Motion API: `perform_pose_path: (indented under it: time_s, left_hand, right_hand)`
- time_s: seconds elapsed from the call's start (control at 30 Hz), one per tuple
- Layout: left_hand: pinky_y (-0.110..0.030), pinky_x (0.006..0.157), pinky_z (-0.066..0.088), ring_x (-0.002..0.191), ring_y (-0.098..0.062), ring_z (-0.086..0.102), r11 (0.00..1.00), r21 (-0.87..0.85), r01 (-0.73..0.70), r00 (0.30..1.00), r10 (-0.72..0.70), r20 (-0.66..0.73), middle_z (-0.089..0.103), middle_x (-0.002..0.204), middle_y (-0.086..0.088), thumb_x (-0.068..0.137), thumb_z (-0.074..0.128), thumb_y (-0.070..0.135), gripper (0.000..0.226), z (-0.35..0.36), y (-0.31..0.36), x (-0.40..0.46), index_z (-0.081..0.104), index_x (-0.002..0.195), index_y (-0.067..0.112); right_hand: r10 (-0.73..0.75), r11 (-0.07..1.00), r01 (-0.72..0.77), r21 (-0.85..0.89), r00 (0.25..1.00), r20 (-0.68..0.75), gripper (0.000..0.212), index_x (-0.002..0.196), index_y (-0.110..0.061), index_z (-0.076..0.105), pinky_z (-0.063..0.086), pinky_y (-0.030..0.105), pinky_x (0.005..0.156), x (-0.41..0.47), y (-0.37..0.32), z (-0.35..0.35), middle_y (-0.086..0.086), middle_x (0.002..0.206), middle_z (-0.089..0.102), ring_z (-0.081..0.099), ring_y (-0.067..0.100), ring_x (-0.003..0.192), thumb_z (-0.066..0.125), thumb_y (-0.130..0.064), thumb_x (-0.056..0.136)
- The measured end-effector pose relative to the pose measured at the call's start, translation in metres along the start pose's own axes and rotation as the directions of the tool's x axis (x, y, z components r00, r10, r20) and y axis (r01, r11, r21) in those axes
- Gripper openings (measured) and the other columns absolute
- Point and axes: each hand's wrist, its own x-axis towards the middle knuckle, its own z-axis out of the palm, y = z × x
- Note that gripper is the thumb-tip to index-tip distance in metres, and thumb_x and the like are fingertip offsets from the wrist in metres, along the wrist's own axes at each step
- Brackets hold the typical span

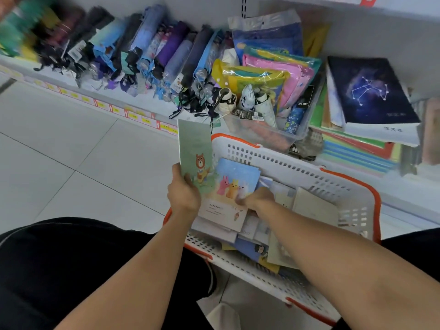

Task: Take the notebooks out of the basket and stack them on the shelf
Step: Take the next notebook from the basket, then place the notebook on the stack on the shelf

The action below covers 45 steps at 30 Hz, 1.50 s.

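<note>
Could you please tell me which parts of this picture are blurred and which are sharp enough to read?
Head view: the umbrellas at the top-left edge smear with motion blur; the green notebook in the left hand and the basket are fairly sharp; wide-angle distortion bends the shelf edge.

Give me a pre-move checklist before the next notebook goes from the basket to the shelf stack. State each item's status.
1. Left hand grips the green bear notebook: ok.
2. Right hand has hold of the blue bunny notebook: cannot tell, fingers hidden.
3. Basket still holds notebooks: ok.
4. Constellation notebook tops the shelf stack, lying flat: ok.
5. Clear bin stands between basket and shelf stack: not ok.
</note>
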Motion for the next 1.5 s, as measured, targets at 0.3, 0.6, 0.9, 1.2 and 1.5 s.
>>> perform_pose_path:
  time_s: [0.3,0.6,0.9,1.2,1.5]
  left_hand:
    - [-0.025,0.051,0.034,0.064,-0.020,0.052,0.997,-0.077,0.003,0.999,0.000,0.042,0.058,0.083,0.001,0.101,0.034,0.011,0.027,0.003,0.017,-0.005,0.044,0.123,0.022]
    - [-0.040,0.075,0.056,0.084,-0.019,0.067,0.717,-0.666,0.205,0.935,0.057,0.349,0.071,0.105,-0.004,0.103,0.039,0.011,0.026,-0.024,0.096,0.006,0.060,0.107,0.025]
    - [-0.037,0.055,0.060,0.100,-0.017,0.069,0.724,-0.682,0.100,0.765,0.382,0.518,0.067,0.117,0.009,0.097,0.058,0.022,0.041,-0.091,0.147,-0.008,0.044,0.130,0.041]
    - [-0.029,0.042,0.046,0.064,-0.017,0.062,0.573,-0.816,-0.076,0.790,0.534,0.301,0.066,0.112,-0.009,0.097,0.055,0.008,0.035,-0.153,0.219,0.012,0.047,0.126,0.027]
    - [-0.020,0.039,0.043,0.068,-0.015,0.056,0.477,-0.863,-0.164,0.910,0.411,0.054,0.060,0.117,-0.005,0.094,0.061,0.006,0.038,-0.172,0.352,0.069,0.046,0.127,0.018]
  right_hand:
    - [-0.426,0.895,0.430,0.120,0.903,-0.054,0.016,0.098,-0.014,0.071,0.050,0.021,0.055,-0.031,0.010,-0.109,-0.001,0.080,0.073,0.066,0.007,0.064,0.055,-0.013,0.100]
    - [-0.526,0.636,0.479,0.605,0.843,-0.114,0.024,0.123,-0.011,0.061,0.051,0.057,0.090,-0.071,-0.064,-0.154,0.016,0.120,0.069,0.067,0.037,0.100,0.047,-0.014,0.104]
    - [-0.717,0.470,0.751,0.464,0.631,-0.296,0.034,0.126,-0.026,0.058,0.056,0.040,0.092,-0.138,-0.112,-0.156,-0.002,0.118,0.070,0.067,0.023,0.110,0.049,-0.004,0.101]
    - [-0.864,0.404,0.798,0.446,0.493,-0.099,0.055,0.138,-0.042,0.039,0.060,0.052,0.065,-0.219,-0.155,-0.198,-0.010,0.134,0.055,0.060,0.021,0.116,0.061,-0.014,0.096]
    - [-0.788,0.278,0.842,0.462,0.475,-0.391,0.022,0.125,-0.011,0.049,0.050,0.026,0.041,-0.252,-0.236,-0.260,0.011,0.105,0.065,0.056,0.017,0.044,0.049,-0.013,0.103]
